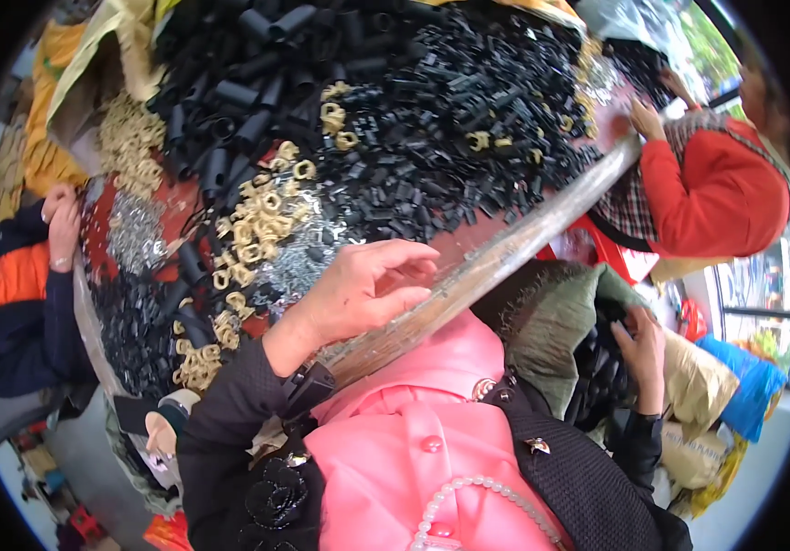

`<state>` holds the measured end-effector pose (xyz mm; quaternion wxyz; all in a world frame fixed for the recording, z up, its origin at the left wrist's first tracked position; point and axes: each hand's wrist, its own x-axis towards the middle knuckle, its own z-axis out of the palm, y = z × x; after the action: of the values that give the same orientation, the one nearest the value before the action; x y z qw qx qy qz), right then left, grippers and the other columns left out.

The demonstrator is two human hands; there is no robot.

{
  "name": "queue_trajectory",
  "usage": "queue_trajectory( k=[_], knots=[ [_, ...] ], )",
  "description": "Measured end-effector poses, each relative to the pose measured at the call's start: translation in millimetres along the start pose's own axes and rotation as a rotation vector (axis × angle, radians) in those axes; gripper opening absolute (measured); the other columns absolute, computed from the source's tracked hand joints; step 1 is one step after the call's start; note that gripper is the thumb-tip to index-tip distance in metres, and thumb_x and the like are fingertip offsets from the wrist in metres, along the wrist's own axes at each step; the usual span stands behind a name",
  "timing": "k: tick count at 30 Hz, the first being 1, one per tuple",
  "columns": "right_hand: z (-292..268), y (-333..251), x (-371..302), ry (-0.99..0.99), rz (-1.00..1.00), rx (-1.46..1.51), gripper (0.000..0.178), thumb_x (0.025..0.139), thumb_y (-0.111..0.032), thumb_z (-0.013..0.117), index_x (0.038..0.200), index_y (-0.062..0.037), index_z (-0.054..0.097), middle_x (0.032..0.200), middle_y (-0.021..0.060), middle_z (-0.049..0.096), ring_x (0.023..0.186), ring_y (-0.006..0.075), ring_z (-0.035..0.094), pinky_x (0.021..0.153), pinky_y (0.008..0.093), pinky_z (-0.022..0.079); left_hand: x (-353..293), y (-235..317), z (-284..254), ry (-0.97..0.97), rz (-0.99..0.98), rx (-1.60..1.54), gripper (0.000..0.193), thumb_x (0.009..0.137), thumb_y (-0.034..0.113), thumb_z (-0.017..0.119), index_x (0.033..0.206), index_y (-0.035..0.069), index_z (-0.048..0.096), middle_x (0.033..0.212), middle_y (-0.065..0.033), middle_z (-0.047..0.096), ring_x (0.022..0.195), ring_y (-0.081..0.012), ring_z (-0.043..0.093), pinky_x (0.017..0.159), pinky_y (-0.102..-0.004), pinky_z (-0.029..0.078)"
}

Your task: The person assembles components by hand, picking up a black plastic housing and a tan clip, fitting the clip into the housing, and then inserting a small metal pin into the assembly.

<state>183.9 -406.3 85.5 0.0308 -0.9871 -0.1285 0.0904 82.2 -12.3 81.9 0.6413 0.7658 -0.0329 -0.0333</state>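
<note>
My left hand [369,286] is above the wooden edge rail [482,280] of the work table, fingers bent and thumb apart, with nothing visible between them. Beside it on the table are a heap of small silvery metal pieces [296,262] and several cream plastic rings [262,220]. On the other side, my right hand [643,351] has its fingers apart at the mouth of a green woven sack [546,335]. Black pieces [597,372] fill the sack opening next to that hand. I see nothing in its fingers.
Large black tubes [257,119] and a broad pile of small black plastic parts [431,129] cover the far table. A person in red [716,188] works at the right, another in dark and orange [23,285] at the left. Filled sacks [702,376] stand right.
</note>
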Motion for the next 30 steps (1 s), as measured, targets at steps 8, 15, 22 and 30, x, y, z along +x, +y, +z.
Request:
queue_trajectory(
  k=[8,15,22,30],
  knots=[
    [8.3,-196.0,101.7,0.002,-0.973,0.284,0.026,0.069,-0.007,0.061,0.092,0.0014,0.052,0.080,0.0129,0.052,0.072,0.0278,0.053,0.062,0.0335,0.043,-17.3,92.1,-7.9,-0.429,0.399,-0.518,0.025,0.074,0.010,0.057,0.096,-0.002,0.056,0.089,-0.0126,0.059,0.081,-0.0244,0.057,0.073,-0.0296,0.045],
    [25.3,-301.3,166.2,0.121,-1.156,0.460,0.024,0.067,-0.009,0.062,0.088,0.0000,0.054,0.082,0.0115,0.053,0.075,0.0294,0.051,0.064,0.0337,0.042,-27.6,133.1,-44.3,-0.877,0.117,-0.966,0.020,0.083,0.008,0.049,0.091,-0.009,0.053,0.093,-0.0183,0.055,0.091,-0.0298,0.054,0.076,-0.0340,0.042],
    [51.0,-326.3,186.6,0.358,-1.028,0.150,0.027,0.065,-0.010,0.063,0.089,-0.0036,0.053,0.088,0.0096,0.050,0.083,0.0268,0.047,0.071,0.0352,0.037,-31.8,93.9,-44.6,-0.661,0.337,-1.161,0.014,0.078,0.003,0.056,0.085,-0.009,0.058,0.084,-0.0188,0.059,0.080,-0.0299,0.058,0.068,-0.0343,0.046],
    [41.0,-319.0,183.0,0.371,-1.183,0.326,0.022,0.066,-0.009,0.060,0.086,-0.0044,0.051,0.089,0.0088,0.049,0.082,0.0266,0.047,0.069,0.0338,0.037,-41.8,5.8,-62.1,-0.019,-0.086,-0.710,0.050,0.079,0.029,0.056,0.116,-0.001,0.042,0.098,-0.0148,0.055,0.087,-0.0223,0.056,0.073,-0.0296,0.045]
  ],
)
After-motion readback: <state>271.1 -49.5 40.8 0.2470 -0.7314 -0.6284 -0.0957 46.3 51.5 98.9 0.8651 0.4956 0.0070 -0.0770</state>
